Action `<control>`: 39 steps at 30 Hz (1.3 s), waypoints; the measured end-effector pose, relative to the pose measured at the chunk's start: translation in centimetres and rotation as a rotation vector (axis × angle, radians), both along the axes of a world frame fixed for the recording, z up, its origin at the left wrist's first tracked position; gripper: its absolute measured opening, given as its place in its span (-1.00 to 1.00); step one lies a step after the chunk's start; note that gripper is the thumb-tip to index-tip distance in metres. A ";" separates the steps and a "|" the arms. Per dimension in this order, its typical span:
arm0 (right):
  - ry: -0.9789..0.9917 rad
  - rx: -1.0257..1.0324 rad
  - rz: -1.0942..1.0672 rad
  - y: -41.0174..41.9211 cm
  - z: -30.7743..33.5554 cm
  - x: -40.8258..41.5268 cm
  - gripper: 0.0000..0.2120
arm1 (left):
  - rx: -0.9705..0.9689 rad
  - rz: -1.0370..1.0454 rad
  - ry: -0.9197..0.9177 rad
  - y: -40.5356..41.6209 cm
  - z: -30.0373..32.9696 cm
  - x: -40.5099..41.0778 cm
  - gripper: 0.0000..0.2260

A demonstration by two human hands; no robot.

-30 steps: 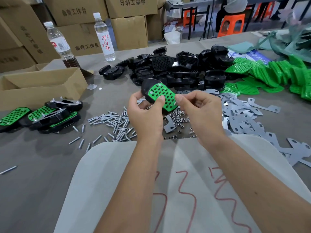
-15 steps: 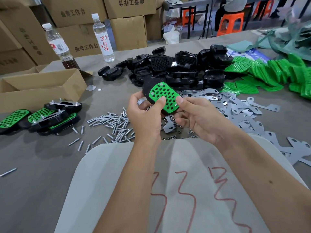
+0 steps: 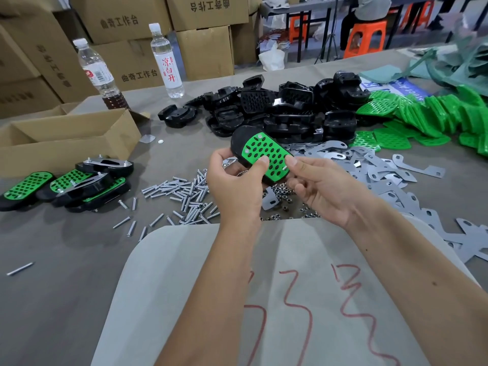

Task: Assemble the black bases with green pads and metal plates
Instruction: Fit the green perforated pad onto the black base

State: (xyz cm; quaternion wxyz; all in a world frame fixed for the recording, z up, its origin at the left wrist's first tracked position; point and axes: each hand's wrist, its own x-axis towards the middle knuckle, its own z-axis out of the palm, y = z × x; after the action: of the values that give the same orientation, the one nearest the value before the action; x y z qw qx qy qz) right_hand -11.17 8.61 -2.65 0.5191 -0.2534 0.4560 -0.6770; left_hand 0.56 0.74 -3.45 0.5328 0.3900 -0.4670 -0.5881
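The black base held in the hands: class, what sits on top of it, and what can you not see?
A green perforated pad lies on the black base, with two screw heads at its far end. The left hand thumb covers part of the pad; the underside is hidden.
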 end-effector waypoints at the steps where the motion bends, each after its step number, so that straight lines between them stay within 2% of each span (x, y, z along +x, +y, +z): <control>1: 0.012 0.005 0.000 0.0 0.0 0.0 -0.72 | -0.004 0.004 -0.008 0.0 0.0 0.0 -0.64; 7: 0.039 0.120 -0.098 -0.4 -0.6 -0.1 -0.72 | 0.050 0.013 -0.026 0.2 -0.3 -0.2 -0.65; 10: 0.112 0.130 -0.098 -0.5 -0.8 -0.2 -0.87 | 0.010 0.011 -0.065 0.4 -0.1 -0.3 -0.65; 15: 0.170 0.063 -0.166 -0.6 -1.0 0.3 -0.90 | 0.053 -0.021 -0.013 0.4 0.0 -0.4 -0.66; 18: 0.424 0.037 -0.333 -0.8 -1.2 1.1 -0.91 | 0.130 -0.065 -0.011 0.4 0.1 -0.5 -0.71; 20: 0.772 0.033 -0.457 -1.1 -1.5 1.8 -0.91 | 0.244 -0.150 0.040 0.5 0.5 -0.7 -0.72; 23: 1.329 -0.128 -0.496 -1.3 -1.8 2.9 -0.79 | 0.390 -0.243 0.152 0.0 1.1 -0.5 -0.51; 24: 1.409 -0.210 -0.460 -1.3 -1.9 3.2 -0.74 | 0.416 -0.252 0.168 -0.4 1.1 -0.1 -0.51; 26: 1.360 -0.261 -0.327 -1.3 -1.8 3.5 -0.64 | 0.451 -0.263 0.193 -1.1 1.4 0.7 -0.71; 28: 1.226 -0.196 -0.276 -1.3 -1.8 3.7 -0.66 | 0.497 -0.231 0.264 -1.8 1.5 1.5 -0.87; 29: 1.241 -0.132 -0.305 -1.3 -2.0 3.7 -0.72 | 0.507 -0.205 0.302 -2.1 1.5 1.8 -0.89; 32: 1.530 0.267 -0.345 -1.2 -2.3 3.2 -0.65 | 0.485 -0.138 0.350 -2.8 1.7 2.3 -0.92; 34: 1.617 0.461 -0.280 -1.1 -2.1 3.3 -0.58 | 0.451 -0.101 0.294 -3.1 1.6 2.5 -0.91; 37: 1.597 0.480 -0.259 -1.1 -1.8 3.5 -0.59 | 0.417 -0.030 0.170 -3.4 1.3 2.4 -0.85; 39: 1.478 0.437 -0.305 -1.1 -1.8 3.3 -0.61 | 0.396 -0.026 0.119 -3.3 1.1 2.4 -0.90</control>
State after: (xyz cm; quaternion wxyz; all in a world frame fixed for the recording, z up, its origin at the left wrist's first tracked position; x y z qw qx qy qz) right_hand -7.91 7.51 -4.44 0.0205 -0.4648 0.8357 -0.2918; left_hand 2.95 -2.56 -2.32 0.4647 0.4456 -0.3150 -0.6974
